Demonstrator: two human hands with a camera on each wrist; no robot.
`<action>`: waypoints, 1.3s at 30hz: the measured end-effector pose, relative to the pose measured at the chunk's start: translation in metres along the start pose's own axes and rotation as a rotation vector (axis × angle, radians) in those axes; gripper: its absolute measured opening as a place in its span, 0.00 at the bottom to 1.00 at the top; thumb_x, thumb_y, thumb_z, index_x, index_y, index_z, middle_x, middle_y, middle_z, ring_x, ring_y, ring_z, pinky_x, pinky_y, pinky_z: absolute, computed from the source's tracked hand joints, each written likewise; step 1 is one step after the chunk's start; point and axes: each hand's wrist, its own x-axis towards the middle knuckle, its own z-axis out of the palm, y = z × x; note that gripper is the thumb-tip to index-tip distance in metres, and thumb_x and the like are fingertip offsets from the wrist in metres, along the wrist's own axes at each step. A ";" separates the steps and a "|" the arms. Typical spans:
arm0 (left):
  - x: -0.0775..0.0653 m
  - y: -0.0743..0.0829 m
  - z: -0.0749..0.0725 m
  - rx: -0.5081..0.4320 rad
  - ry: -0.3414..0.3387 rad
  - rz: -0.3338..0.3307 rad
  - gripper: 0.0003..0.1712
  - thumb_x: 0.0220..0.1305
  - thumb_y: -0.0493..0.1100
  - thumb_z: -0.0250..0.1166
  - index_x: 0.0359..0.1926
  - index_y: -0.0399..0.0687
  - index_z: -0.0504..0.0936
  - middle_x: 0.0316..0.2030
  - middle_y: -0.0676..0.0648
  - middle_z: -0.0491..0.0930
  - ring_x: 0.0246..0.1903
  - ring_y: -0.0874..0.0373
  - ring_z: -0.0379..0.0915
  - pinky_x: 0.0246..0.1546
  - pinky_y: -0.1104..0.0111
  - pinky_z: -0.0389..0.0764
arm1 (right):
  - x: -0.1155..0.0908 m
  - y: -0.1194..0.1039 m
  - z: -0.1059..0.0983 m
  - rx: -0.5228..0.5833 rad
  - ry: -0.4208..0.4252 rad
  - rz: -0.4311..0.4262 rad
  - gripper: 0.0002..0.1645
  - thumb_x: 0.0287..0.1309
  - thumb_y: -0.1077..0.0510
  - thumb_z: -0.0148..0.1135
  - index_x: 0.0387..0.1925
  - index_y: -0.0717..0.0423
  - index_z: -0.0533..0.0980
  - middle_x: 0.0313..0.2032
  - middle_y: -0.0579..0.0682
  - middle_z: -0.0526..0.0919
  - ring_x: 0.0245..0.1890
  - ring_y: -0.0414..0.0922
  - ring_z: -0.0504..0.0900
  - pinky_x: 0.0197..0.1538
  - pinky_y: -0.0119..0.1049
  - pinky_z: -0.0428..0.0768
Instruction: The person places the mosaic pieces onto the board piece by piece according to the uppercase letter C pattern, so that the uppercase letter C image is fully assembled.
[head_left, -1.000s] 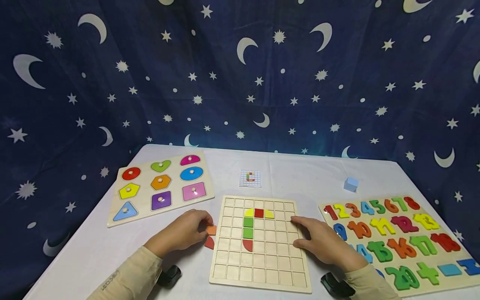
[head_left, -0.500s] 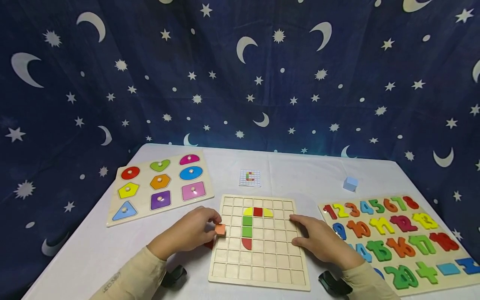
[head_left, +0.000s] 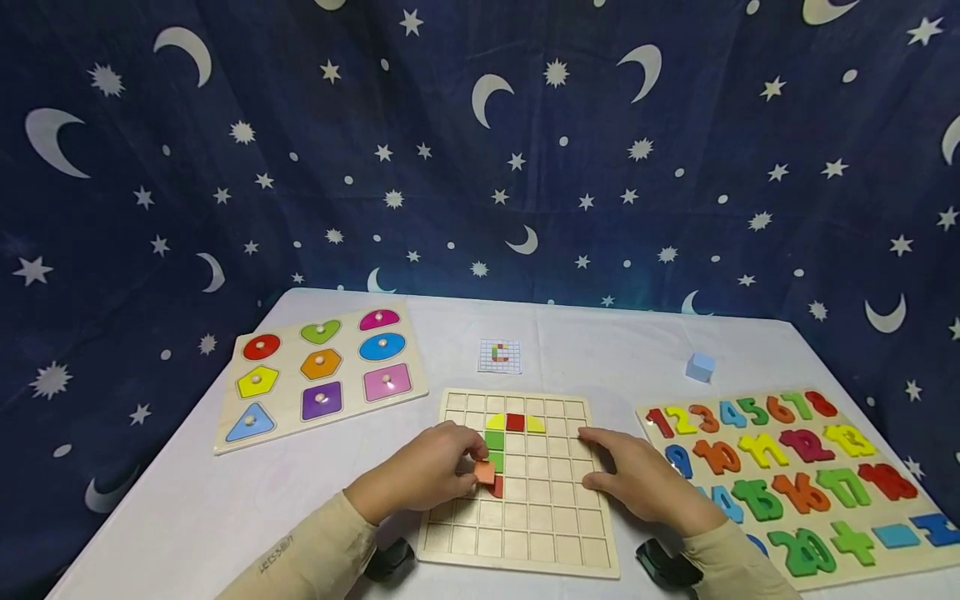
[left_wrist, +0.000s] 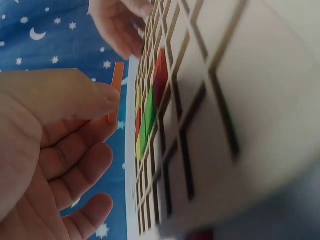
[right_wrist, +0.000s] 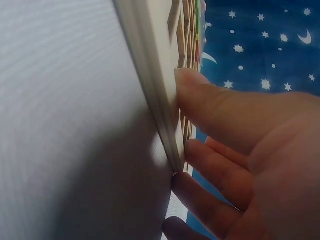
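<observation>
My left hand (head_left: 423,471) pinches an orange square tile (head_left: 485,472) between thumb and fingers, above the wooden grid board (head_left: 555,521). In the left wrist view the orange tile (left_wrist: 117,80) stands on edge to the camera, apart from the board. Set in the grid are a red square tile (head_left: 515,422) between two yellow rounded tiles (head_left: 536,424), two green square tiles (head_left: 494,440) and a red rounded tile (head_left: 497,487), partly covered by the held one. My right hand (head_left: 648,483) rests at the board's right edge, thumb (right_wrist: 195,90) on its top.
Behind the board lies a small printed pattern card (head_left: 499,356). A knobbed shape puzzle (head_left: 288,400) is at the left, a number puzzle (head_left: 780,454) at the right. A light blue block (head_left: 701,367) sits at the back right. A star-patterned curtain (head_left: 450,167) hangs behind.
My left hand has carried the orange tile rightward from beside the board to over the grid, near the red rounded tile. My right hand has stayed at the board's edge.
</observation>
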 end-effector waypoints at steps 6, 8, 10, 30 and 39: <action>0.009 0.006 0.010 0.031 0.011 0.070 0.10 0.56 0.35 0.72 0.39 0.46 0.82 0.33 0.55 0.78 0.36 0.63 0.69 0.42 0.68 0.75 | 0.001 0.001 0.000 0.004 0.000 -0.014 0.37 0.57 0.55 0.73 0.66 0.59 0.71 0.64 0.60 0.74 0.66 0.62 0.69 0.65 0.61 0.66; 0.012 0.007 0.013 0.035 0.006 0.068 0.10 0.56 0.36 0.72 0.39 0.47 0.82 0.33 0.56 0.78 0.36 0.63 0.70 0.43 0.67 0.76 | 0.001 0.001 0.000 0.007 -0.002 -0.015 0.37 0.57 0.55 0.73 0.66 0.59 0.71 0.64 0.60 0.74 0.66 0.62 0.69 0.65 0.61 0.66; 0.015 0.008 0.015 0.048 0.004 0.070 0.10 0.56 0.37 0.73 0.39 0.47 0.82 0.33 0.57 0.79 0.37 0.63 0.71 0.45 0.67 0.76 | 0.001 0.001 0.000 0.008 -0.003 -0.015 0.37 0.57 0.55 0.73 0.66 0.59 0.72 0.64 0.59 0.74 0.66 0.62 0.69 0.65 0.61 0.66; 0.024 0.014 0.027 0.115 -0.036 0.093 0.09 0.56 0.40 0.74 0.37 0.51 0.83 0.31 0.61 0.76 0.33 0.66 0.67 0.40 0.71 0.73 | 0.000 0.001 0.000 0.012 -0.001 -0.019 0.37 0.57 0.54 0.73 0.66 0.58 0.72 0.63 0.59 0.75 0.65 0.62 0.69 0.65 0.61 0.66; 0.026 0.016 0.027 0.096 -0.052 0.087 0.09 0.55 0.39 0.73 0.37 0.51 0.83 0.28 0.61 0.72 0.32 0.66 0.66 0.36 0.72 0.71 | -0.001 0.001 0.000 0.011 0.003 -0.030 0.37 0.57 0.52 0.73 0.66 0.58 0.72 0.63 0.59 0.75 0.65 0.62 0.70 0.64 0.61 0.67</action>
